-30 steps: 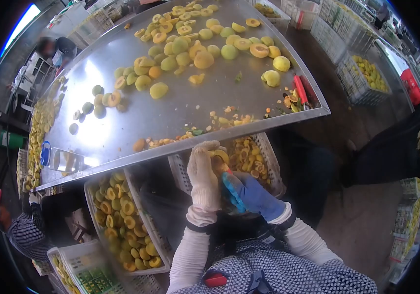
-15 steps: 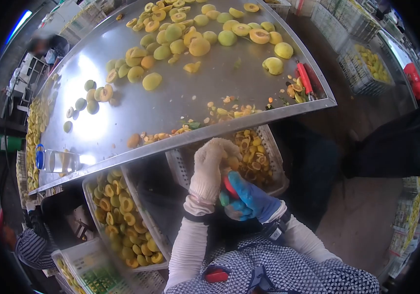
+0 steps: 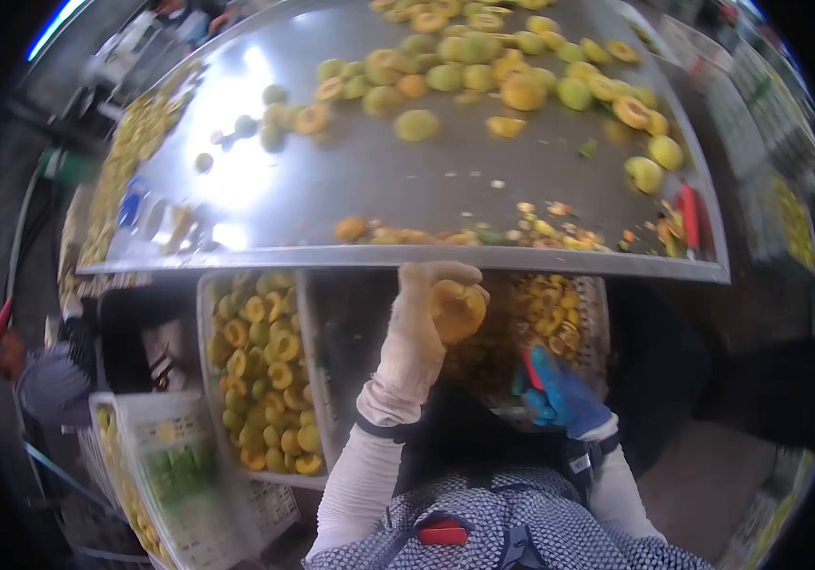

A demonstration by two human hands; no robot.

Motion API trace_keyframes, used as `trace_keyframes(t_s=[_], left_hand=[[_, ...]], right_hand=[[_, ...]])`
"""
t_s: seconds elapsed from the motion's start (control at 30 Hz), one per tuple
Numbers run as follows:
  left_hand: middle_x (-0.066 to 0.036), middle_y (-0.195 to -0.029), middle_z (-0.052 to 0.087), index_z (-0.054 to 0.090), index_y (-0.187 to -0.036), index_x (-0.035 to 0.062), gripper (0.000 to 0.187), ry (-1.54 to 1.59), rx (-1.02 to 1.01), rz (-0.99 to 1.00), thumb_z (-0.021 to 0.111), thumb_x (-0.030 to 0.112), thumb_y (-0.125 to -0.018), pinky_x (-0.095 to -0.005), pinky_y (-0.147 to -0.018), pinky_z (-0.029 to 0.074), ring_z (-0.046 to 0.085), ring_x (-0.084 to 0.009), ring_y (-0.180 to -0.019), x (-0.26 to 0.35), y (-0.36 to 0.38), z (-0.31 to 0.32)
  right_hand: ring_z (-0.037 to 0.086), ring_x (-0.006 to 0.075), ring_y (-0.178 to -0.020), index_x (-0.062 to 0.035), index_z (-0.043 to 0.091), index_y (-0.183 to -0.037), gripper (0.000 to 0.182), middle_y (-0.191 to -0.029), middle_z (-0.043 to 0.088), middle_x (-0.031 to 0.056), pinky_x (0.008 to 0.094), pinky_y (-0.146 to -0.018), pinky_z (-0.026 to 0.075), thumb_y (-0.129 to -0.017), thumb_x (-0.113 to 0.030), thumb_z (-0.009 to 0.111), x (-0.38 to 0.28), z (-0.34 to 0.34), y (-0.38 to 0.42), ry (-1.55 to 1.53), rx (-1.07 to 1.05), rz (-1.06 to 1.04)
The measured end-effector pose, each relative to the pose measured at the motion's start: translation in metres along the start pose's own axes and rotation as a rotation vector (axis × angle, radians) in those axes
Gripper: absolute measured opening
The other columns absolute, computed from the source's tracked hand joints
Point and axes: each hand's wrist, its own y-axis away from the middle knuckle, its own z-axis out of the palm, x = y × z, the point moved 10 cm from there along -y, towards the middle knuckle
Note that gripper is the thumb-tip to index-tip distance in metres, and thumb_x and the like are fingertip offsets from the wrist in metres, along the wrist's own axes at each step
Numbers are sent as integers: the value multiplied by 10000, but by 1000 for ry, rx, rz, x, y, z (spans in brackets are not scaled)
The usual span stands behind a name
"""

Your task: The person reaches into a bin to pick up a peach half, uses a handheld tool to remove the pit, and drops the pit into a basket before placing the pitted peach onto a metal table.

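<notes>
My left hand [image 3: 414,323], in a white knit glove, is closed around a yellow peach [image 3: 458,312] just in front of the table edge. The cut side of the fruit is partly turned towards me. Lower and to the right, my right hand [image 3: 564,394] in a blue glove grips a red-handled knife [image 3: 532,368]; its blade is too blurred to make out. Beneath and beyond the hands stands a crate [image 3: 595,318] with yellow peach scraps [image 3: 552,309]. To the left, a white crate [image 3: 310,370] holds many halved peaches [image 3: 269,366].
Across the metal table [image 3: 331,190] lie whole and halved peaches [image 3: 417,125], with scraps along its near edge. A second red-handled tool [image 3: 690,217] lies at the right corner, a clear bottle [image 3: 151,217] at the left. Another person [image 3: 51,380] sits at far left.
My hands have moved apart: the right, with the knife, went right and down, while the left still holds the peach. The view has turned, so the table edge now runs level.
</notes>
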Motion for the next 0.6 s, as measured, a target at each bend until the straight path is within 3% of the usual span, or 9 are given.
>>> trace_keyframes(t_s=[0.03, 0.1, 0.13, 0.2, 0.27, 0.3, 0.37, 0.57, 0.6], left_hand=[[-102, -1002, 697, 675, -1140, 58, 652, -129, 35, 53, 279, 574, -1115, -324, -864, 547, 664, -192, -948, 16, 5, -17], [-99, -1003, 697, 674, -1171, 52, 522, -395, 112, 129, 322, 435, -1142, -317, -904, 534, 663, -192, -962, 45, 21, -52], [-87, -1005, 694, 677, -1175, 44, 412, -669, 179, 364, 384, 330, -1125, -299, -891, 527, 652, -176, -944, 72, 31, -70], [-77, -1018, 684, 694, -1145, 41, 308, -799, 349, 286, 453, 227, -1098, -323, -856, 541, 640, -148, -922, 99, 47, -127], [-135, -1087, 734, 703, -1204, 31, 374, -1153, 596, 287, 470, 299, -1090, -395, -907, 554, 698, -264, -1038, 104, 55, -227], [-194, -1193, 728, 705, -1212, 19, 452, -1137, 830, -38, 509, 395, -1058, -449, -950, 544, 690, -358, -1123, 113, 61, -269], [-239, -1204, 717, 726, -1165, 24, 520, -1521, 918, 51, 505, 479, -1045, -481, -989, 524, 670, -438, -1119, 135, 62, -334], [-218, -1371, 623, 627, -1359, 71, 507, -1707, 1040, -158, 516, 459, -1052, -477, -1087, 461, 593, -430, -1254, 154, 2, -442], [-218, -1389, 607, 620, -1367, 70, 503, -1728, 966, -160, 520, 448, -1049, -472, -1102, 448, 571, -426, -1277, 140, -18, -465]], right_hand=[[380, 89, -437, -63, 617, -921, 656, -556, 423, -31, 264, -429, 308, -1051, -678, 432, -4, -16, -6, 154, 197, -5], [392, 92, -441, -64, 620, -913, 635, -562, 439, -26, 266, -433, 320, -1056, -658, 445, 2, -28, -22, 420, 162, -83], [398, 94, -442, -65, 622, -910, 625, -565, 447, -23, 267, -434, 326, -1059, -647, 452, 2, -31, -29, 542, 160, -142], [412, 95, -449, -70, 624, -897, 592, -570, 450, -24, 268, -438, 336, -1065, -617, 471, 21, -50, -41, 577, 249, -27], [420, 95, -455, -74, 624, -889, 570, -572, 446, -26, 269, -440, 340, -1068, -597, 482, 66, -85, -43, 499, 323, 153], [435, 93, -466, -75, 625, -892, 539, -586, 464, -23, 272, -441, 347, -1070, -567, 498, 85, -105, -52, 632, 296, 51], [450, 91, -477, -75, 626, -895, 508, -600, 481, -20, 275, -441, 353, -1072, -538, 514, 97, -113, -60, 765, 260, -54], [509, 99, -557, -74, 642, -937, 427, -689, 559, -19, 286, -486, 376, -1079, -461, 532, 91, -110, -63, 1031, 265, -204], [536, 118, -587, -62, 648, -967, 414, -686, 556, -9, 297, -526, 405, -1078, -445, 538, 68, -84, -57, 1297, 263, -436]])
